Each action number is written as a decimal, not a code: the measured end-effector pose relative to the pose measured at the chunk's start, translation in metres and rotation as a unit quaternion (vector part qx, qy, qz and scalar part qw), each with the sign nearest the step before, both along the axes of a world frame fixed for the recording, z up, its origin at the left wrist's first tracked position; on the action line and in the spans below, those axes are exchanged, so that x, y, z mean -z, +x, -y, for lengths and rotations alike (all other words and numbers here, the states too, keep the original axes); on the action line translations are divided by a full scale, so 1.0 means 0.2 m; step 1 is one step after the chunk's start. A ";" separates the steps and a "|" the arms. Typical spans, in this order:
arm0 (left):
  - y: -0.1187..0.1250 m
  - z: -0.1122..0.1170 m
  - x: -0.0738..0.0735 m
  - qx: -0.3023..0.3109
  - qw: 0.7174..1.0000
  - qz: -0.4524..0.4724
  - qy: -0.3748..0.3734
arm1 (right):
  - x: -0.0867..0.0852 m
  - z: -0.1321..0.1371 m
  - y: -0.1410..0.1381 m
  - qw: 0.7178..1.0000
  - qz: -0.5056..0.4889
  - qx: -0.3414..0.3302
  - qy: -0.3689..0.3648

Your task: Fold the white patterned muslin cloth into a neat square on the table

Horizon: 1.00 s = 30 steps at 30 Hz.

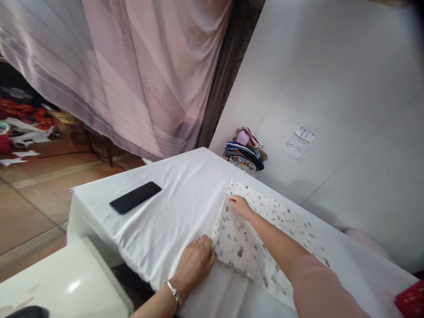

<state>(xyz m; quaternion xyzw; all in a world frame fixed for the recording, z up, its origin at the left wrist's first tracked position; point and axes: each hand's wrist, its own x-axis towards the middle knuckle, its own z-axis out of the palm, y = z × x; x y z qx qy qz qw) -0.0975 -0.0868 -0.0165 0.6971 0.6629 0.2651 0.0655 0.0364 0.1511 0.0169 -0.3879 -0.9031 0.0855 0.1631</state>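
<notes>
A folded white cloth (265,225) with small printed figures lies on the white-covered table (179,194). My left hand (195,261), with a bracelet at the wrist, rests at the cloth's near left corner, fingers curled against its layered edge. My right hand (241,206) lies on top of the cloth near its far left edge, fingers pressed down flat on the fabric. Neither hand lifts anything.
A black phone (135,197) lies on the table's left part. A pile of folded clothes (245,150) sits at the far edge by the white wall. A red basket corner (410,300) shows at the right. A pink curtain (142,75) hangs behind. A white surface (66,282) is near left.
</notes>
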 end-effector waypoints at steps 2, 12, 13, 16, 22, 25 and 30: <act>0.00 -0.01 0.02 0.010 1.000 -0.004 0.012 | 0.00 -0.12 -0.06 0.999 0.019 -0.039 0.004; -0.02 0.00 0.05 0.034 0.998 0.053 0.009 | 0.02 -0.34 0.03 0.959 0.126 -0.249 0.055; -0.02 0.00 0.06 0.038 0.997 0.061 0.008 | 0.02 -0.34 0.06 0.954 0.128 -0.259 0.076; -0.02 0.00 0.06 0.048 0.996 0.076 0.004 | 0.03 -0.33 0.13 0.950 0.115 -0.273 0.096; -0.02 -0.01 0.07 0.041 0.995 0.089 -0.006 | 0.03 -0.33 0.10 0.952 0.085 -0.287 0.072; -0.02 -0.01 0.08 0.032 0.995 0.096 -0.008 | 0.02 -0.37 0.05 0.948 0.110 -0.296 0.047; -0.02 -0.01 0.08 0.025 0.994 0.100 -0.020 | 0.03 -0.43 -0.01 0.944 0.120 -0.307 0.030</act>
